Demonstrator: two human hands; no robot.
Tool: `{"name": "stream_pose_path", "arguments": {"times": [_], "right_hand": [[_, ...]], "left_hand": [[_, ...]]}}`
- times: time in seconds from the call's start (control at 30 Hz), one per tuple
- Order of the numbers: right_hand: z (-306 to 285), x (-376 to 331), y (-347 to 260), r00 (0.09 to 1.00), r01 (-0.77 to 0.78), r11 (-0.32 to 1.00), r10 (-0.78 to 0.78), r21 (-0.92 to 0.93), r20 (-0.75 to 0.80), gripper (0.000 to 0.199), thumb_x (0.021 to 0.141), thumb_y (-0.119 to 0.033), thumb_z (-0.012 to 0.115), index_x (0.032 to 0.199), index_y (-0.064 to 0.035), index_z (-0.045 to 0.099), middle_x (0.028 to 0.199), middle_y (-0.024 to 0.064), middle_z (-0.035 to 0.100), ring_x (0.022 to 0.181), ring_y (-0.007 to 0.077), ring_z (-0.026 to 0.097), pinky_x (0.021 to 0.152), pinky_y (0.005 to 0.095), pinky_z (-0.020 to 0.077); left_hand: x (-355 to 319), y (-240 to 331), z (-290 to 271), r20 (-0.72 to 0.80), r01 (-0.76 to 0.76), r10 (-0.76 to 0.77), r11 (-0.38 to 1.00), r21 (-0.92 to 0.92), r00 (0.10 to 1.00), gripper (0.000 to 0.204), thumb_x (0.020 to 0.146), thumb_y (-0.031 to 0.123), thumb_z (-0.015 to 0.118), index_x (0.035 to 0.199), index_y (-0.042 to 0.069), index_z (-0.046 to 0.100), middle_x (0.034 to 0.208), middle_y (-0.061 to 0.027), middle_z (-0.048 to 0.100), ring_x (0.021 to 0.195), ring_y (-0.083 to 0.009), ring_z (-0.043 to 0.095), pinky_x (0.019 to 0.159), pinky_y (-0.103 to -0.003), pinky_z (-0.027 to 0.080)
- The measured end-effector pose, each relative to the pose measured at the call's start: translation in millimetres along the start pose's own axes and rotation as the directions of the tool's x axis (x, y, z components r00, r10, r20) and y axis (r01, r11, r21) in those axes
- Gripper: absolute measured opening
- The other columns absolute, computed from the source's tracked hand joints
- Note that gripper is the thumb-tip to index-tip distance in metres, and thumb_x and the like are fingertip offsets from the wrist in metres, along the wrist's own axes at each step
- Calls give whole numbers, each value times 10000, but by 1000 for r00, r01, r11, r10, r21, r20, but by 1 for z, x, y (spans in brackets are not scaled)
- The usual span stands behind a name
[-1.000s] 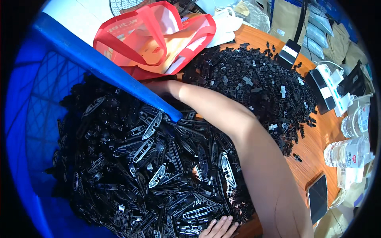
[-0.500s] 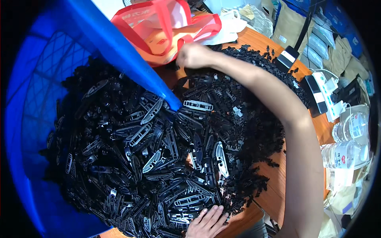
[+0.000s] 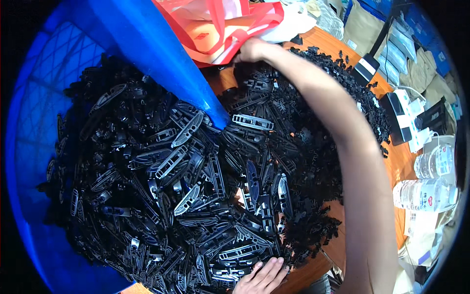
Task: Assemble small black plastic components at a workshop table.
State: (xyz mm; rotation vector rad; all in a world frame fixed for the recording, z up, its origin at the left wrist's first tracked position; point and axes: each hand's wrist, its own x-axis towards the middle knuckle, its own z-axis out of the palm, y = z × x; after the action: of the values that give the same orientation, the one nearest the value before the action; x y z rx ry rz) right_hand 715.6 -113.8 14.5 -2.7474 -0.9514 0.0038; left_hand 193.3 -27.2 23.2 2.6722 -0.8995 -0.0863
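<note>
My left hand (image 3: 263,277) lies palm down at the near edge of a heap of black plastic parts (image 3: 235,252), its fingers stretched out and touching them. These parts are long, slim, curved pieces with slots. My right arm reaches across the far side of the table. At its end my right hand (image 3: 252,50) is curled beside the lower edge of a red and orange carry bag (image 3: 215,46). The fingertips are mostly hidden, and I cannot make out what is in them. Below that hand and arm spread smaller black plastic pieces (image 3: 313,166).
A blue plastic crate (image 3: 191,78) lies tipped at the left, with black parts spilling from it onto the wooden table (image 3: 335,240). At the right are a power strip (image 3: 413,117), a black box-shaped adapter (image 3: 397,117) and clear water bottles (image 3: 421,195). Bagged goods (image 3: 364,32) stand behind.
The whole view has shifted slightly, moving the bag up and right in the picture. My right hand stays by the bag's lower edge, and my left hand still rests on the parts.
</note>
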Motion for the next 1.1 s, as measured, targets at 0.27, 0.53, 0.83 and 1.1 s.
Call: {"name": "stream_pose_path", "arguments": {"times": [0.27,0.53,0.83,1.1], "right_hand": [[-36,7,-14,980,-115,972,77,204,183,227,767,-19,479,906,41,648,819,156,667,666,230,646,562,340,496],[-5,22,-18,985,-38,960,83,278,-153,352,848,-289,509,1065,-29,607,1099,192,613,1051,303,580,884,374,446],[13,22,-34,845,-185,971,235,149,-480,298,743,-338,571,754,-69,697,842,126,677,838,290,655,729,411,512],[71,48,-5,766,324,808,-530,-493,-365,468,857,-445,514,1022,-21,625,979,220,635,958,340,603,822,406,472]], "left_hand": [[0,-4,0,22,-42,41,998,49,999,371,884,182,474,1224,47,531,1325,-155,481,1255,-280,437,1061,-410,310],[2,1,-3,20,-8,6,998,55,1000,403,896,261,495,1242,55,524,1343,-150,463,1270,-275,418,1066,-411,295],[1,-2,2,42,-45,43,998,53,998,408,907,286,422,1235,73,537,1367,-129,438,1288,-267,389,1069,-402,287],[6,3,-1,10,-32,33,998,-52,999,408,887,267,443,1224,61,543,1339,-143,467,1265,-276,419,1071,-409,286]]}}
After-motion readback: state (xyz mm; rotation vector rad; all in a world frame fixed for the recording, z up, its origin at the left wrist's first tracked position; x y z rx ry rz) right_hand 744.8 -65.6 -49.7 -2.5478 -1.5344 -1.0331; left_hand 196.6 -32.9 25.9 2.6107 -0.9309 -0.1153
